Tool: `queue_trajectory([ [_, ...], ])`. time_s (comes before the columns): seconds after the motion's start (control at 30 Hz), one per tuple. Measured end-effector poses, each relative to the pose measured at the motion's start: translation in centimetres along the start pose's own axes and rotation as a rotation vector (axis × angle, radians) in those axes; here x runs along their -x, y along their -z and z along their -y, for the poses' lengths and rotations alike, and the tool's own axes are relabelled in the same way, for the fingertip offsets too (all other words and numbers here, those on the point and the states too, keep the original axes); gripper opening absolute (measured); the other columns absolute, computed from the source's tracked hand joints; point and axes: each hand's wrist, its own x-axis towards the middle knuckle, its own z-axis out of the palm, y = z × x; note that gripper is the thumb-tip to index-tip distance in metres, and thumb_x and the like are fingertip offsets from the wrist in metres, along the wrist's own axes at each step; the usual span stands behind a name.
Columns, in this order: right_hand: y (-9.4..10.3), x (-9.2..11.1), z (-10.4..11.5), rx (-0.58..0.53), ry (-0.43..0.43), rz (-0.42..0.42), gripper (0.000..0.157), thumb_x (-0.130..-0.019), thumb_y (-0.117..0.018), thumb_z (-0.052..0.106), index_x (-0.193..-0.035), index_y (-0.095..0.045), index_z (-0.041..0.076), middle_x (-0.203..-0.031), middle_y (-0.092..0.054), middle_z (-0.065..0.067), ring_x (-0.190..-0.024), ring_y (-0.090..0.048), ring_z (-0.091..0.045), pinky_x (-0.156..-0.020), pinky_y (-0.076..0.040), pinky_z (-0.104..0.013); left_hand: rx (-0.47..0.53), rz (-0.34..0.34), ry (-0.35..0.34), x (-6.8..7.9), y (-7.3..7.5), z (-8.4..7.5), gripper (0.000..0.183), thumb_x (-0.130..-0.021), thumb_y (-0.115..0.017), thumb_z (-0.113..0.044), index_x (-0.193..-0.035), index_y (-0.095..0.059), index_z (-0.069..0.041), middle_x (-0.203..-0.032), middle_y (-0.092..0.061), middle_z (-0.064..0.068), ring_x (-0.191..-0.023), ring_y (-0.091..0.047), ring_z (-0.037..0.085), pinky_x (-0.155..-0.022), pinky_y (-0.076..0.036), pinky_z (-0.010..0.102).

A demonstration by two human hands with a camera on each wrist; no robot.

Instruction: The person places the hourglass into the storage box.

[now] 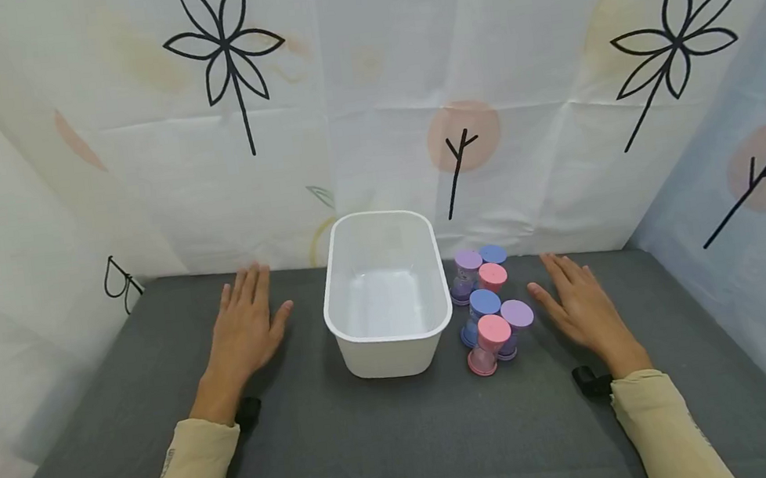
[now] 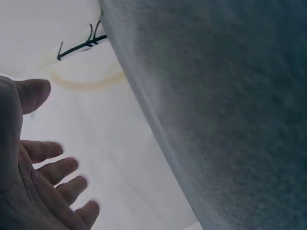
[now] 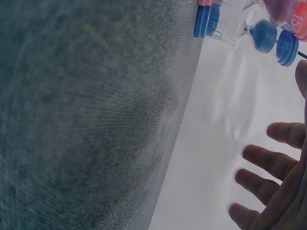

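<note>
A white plastic bin [image 1: 389, 358] stands in the middle of the table, and its inside shows no contents. Close to its right side several small sand timers are grouped upright: a pink sand timer [image 1: 486, 344], a blue sand timer [image 1: 484, 303] and a purple sand timer [image 1: 518, 313] in front, with another purple sand timer [image 1: 467, 261] among those behind. My left hand [image 1: 243, 332] lies left of the bin, palm down, fingers extended, holding nothing. To the right of the timers, my right hand [image 1: 584, 304] has straight fingers and holds nothing. The right wrist view shows a blue sand timer [image 3: 264, 36] beyond the thumb.
A dark grey cloth covers the table [image 1: 406, 441]. White printed fabric [image 1: 363, 60] hangs behind the table and along both sides, close to its far edge. Black wrist camera mounts sit at both wrists.
</note>
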Motion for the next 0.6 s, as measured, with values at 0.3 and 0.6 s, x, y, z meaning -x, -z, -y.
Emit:
queue_trajectory([
  [0.3,0.6,0.0,0.9,-0.166,-0.046,0.079,0.065,-0.106,-0.053,0.040,-0.150,-0.041,-0.006,-0.144,-0.047,-0.032,-0.134,-0.042,-0.051,-0.105,-0.034,-0.068,0.372,0.095,0.044,-0.4,1.2,-2.2,0.074,-0.108,-0.045,-0.046,-0.160,-0.019,0.001,-0.164,-0.021,0.025,-0.150,-0.021,0.044,-0.115,-0.022,0.063],
  [0.6,1.0,0.1,1.6,-0.307,-0.056,0.046,0.054,-0.105,-0.059,0.032,-0.142,-0.052,-0.005,-0.133,-0.059,-0.028,-0.121,-0.057,-0.050,-0.093,-0.049,-0.062,0.745,0.095,-0.014,-0.2,2.4,-6.0,0.071,-0.107,-0.047,-0.041,-0.164,-0.015,-0.014,-0.168,-0.017,0.007,-0.154,-0.013,0.029,-0.118,-0.017,0.061],
])
